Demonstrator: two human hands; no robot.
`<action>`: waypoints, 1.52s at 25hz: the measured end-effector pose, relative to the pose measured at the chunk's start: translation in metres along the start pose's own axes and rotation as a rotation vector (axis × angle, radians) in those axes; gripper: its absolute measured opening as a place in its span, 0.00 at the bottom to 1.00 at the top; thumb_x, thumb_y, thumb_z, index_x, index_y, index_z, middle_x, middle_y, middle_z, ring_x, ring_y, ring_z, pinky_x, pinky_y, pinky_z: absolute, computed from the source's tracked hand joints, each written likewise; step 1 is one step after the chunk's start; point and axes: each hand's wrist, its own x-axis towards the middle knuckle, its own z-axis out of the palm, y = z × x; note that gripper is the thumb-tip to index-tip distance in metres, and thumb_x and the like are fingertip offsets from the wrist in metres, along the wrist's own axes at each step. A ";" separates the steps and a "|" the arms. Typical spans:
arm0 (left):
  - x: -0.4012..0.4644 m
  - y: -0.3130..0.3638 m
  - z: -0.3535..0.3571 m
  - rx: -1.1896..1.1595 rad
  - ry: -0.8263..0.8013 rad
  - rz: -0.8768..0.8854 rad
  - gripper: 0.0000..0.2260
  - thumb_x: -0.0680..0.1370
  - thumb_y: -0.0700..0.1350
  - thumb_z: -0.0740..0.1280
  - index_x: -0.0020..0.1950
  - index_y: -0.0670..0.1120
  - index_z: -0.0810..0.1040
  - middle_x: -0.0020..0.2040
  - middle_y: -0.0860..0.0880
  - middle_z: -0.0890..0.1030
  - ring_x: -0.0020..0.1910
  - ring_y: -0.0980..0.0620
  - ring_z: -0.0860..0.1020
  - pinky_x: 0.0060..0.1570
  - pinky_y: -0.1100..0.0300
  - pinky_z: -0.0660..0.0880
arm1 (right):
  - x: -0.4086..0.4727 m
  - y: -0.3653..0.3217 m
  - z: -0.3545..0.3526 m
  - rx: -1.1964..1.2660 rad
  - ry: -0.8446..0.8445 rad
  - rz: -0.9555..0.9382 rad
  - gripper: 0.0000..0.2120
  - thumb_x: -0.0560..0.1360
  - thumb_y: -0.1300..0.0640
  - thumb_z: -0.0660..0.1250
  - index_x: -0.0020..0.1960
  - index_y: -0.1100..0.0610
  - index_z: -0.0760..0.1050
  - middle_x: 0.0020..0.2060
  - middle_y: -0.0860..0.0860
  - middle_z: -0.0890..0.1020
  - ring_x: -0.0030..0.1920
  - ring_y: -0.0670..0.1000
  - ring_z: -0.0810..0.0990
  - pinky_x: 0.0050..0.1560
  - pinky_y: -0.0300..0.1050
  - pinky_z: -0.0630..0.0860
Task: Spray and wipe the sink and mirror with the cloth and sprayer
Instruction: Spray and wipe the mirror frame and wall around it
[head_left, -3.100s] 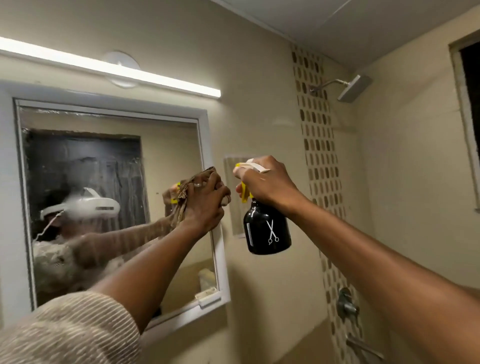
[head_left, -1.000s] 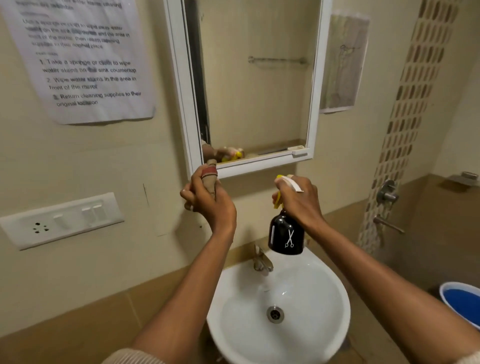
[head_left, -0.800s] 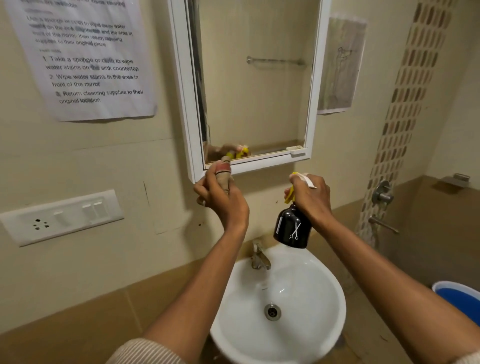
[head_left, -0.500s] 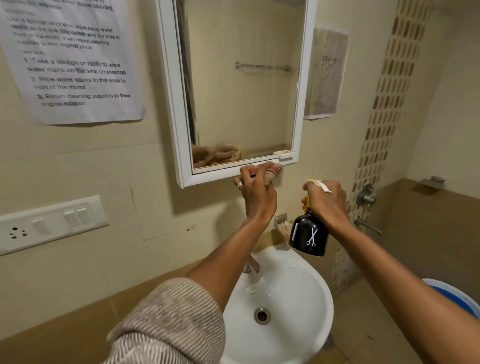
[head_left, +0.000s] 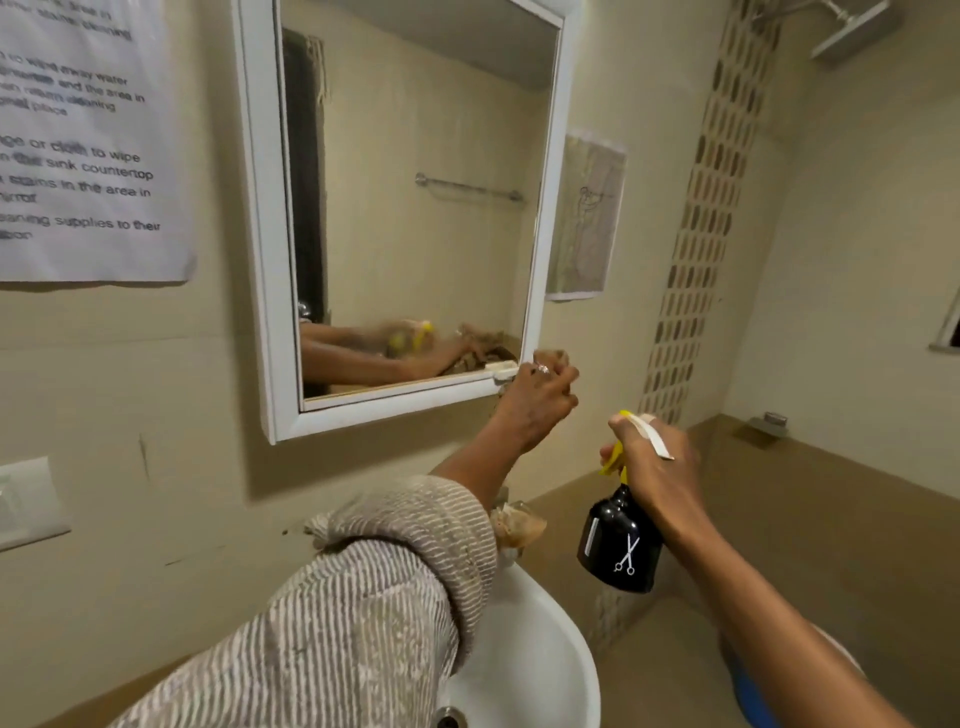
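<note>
A white-framed mirror (head_left: 415, 208) hangs on the wall above a round white sink (head_left: 524, 670). My left hand (head_left: 537, 397) is pressed against the mirror's lower right corner, closed on a bunched brownish cloth (head_left: 556, 357) that peeks out above the fingers. My right hand (head_left: 657, 467) holds a black spray bottle (head_left: 618, 545) with a yellow and white trigger head, hanging in the air to the right of the sink. My striped left sleeve hides the tap and most of the basin.
A printed paper notice (head_left: 88, 145) is stuck on the wall left of the mirror, a switch plate (head_left: 26, 499) below it. A blue bucket (head_left: 753, 696) sits on the floor at lower right. A shower head (head_left: 852, 31) and a wall shelf (head_left: 769, 423) are to the right.
My left hand with the cloth has slid right along the mirror's bottom frame to its lower right corner. The right hand and bottle shifted right and down. The view turned upward and left.
</note>
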 end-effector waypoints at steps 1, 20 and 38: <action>0.004 0.000 0.007 0.081 -0.026 0.046 0.12 0.77 0.39 0.67 0.60 0.45 0.82 0.68 0.42 0.72 0.71 0.35 0.67 0.60 0.42 0.72 | 0.001 0.001 0.002 -0.002 0.008 0.001 0.18 0.82 0.51 0.66 0.39 0.60 0.83 0.34 0.52 0.87 0.30 0.44 0.81 0.34 0.42 0.72; -0.107 -0.067 0.001 0.331 -0.160 0.128 0.09 0.75 0.43 0.67 0.51 0.49 0.86 0.66 0.48 0.77 0.69 0.41 0.72 0.59 0.48 0.72 | -0.020 -0.024 0.072 0.056 -0.211 -0.108 0.18 0.82 0.51 0.65 0.45 0.64 0.84 0.37 0.56 0.87 0.27 0.37 0.79 0.28 0.27 0.70; -0.263 -0.133 -0.090 0.410 -0.338 0.040 0.07 0.72 0.46 0.70 0.49 0.47 0.83 0.57 0.44 0.76 0.59 0.39 0.74 0.48 0.49 0.74 | -0.090 -0.065 0.157 0.239 -0.505 -0.232 0.15 0.84 0.52 0.65 0.49 0.62 0.83 0.39 0.59 0.87 0.34 0.46 0.82 0.31 0.31 0.75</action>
